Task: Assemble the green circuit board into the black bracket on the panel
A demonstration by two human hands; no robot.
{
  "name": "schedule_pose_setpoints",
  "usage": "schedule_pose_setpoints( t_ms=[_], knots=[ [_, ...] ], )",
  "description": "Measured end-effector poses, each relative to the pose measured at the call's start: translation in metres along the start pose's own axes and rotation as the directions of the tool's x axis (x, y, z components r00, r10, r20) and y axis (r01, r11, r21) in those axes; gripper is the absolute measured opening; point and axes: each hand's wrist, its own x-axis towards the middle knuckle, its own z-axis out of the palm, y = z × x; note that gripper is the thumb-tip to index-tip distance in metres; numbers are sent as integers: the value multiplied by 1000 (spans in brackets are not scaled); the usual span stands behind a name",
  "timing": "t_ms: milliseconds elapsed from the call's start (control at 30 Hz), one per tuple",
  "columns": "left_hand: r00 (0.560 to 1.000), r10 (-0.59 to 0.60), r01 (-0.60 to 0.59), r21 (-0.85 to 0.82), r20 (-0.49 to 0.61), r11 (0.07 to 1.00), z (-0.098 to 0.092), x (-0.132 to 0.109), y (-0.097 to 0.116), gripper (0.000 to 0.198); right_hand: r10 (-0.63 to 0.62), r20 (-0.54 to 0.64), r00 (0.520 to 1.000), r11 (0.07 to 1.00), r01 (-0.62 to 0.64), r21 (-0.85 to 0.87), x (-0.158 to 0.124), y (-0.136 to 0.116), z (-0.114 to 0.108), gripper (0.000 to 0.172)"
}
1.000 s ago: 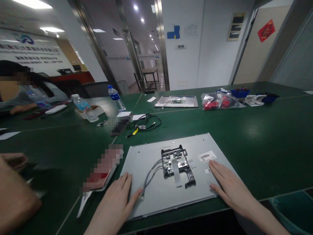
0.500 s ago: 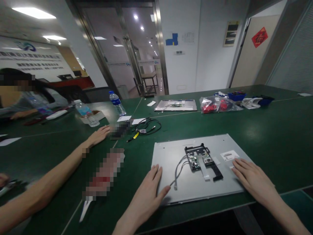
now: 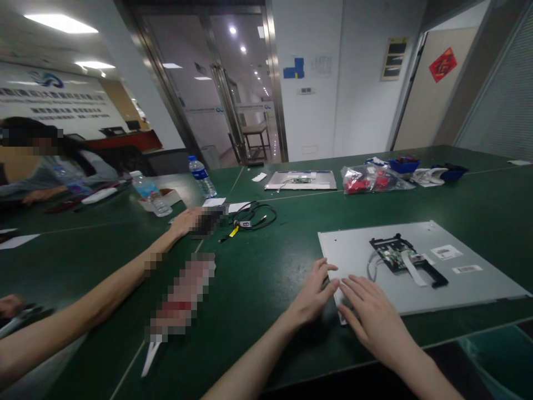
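A flat silver display panel [image 3: 358,244] lies back side up on the green table, to the right of centre. On its back sit a black bracket [image 3: 439,278] with a green circuit board [image 3: 395,258], a pale ribbon cable [image 3: 413,270] and grey wires [image 3: 372,269]. My left hand [image 3: 314,291] rests at the panel's left edge, fingers apart and slightly bent. Beside it my right hand [image 3: 370,311] lies over the panel's lower left corner, fingers stretched out. Neither hand is wrapped round anything. The two hands nearly meet, and partly hide that edge.
Another person's arm [image 3: 104,300] reaches in from the left to a blurred dark object [image 3: 208,220]. Close by are a coiled black cable [image 3: 266,222] and two water bottles [image 3: 202,178]. Farther back lie a second panel [image 3: 320,180] and a plastic bag with red items [image 3: 366,180].
The silver panel has slid to the right. My right hand has left its right side and come over to the left edge, beside my left hand, which has also shifted right.
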Motion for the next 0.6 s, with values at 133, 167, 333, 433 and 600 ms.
schedule_pose_setpoints(
  t_ms=[133,167,333,433,600],
  knots=[
    [997,34,-47,-179,-75,983,4,7,-5,38,69,32,997,997,-68,-38,16,-15,18,32],
    [995,38,-55,-184,-93,981,3,8,-3,38,85,40,996,995,-83,-56,18,-15,22,34],
    [994,37,-52,-154,-101,987,-2,9,3,39,154,44,987,980,-147,-135,16,-11,27,41],
    [996,25,-36,-131,-84,991,-2,9,0,40,186,29,982,966,-178,-190,13,3,27,42],
    [999,23,-27,-72,-44,997,-4,9,-4,38,233,-9,972,922,-224,-317,7,55,29,47]
  ],
)
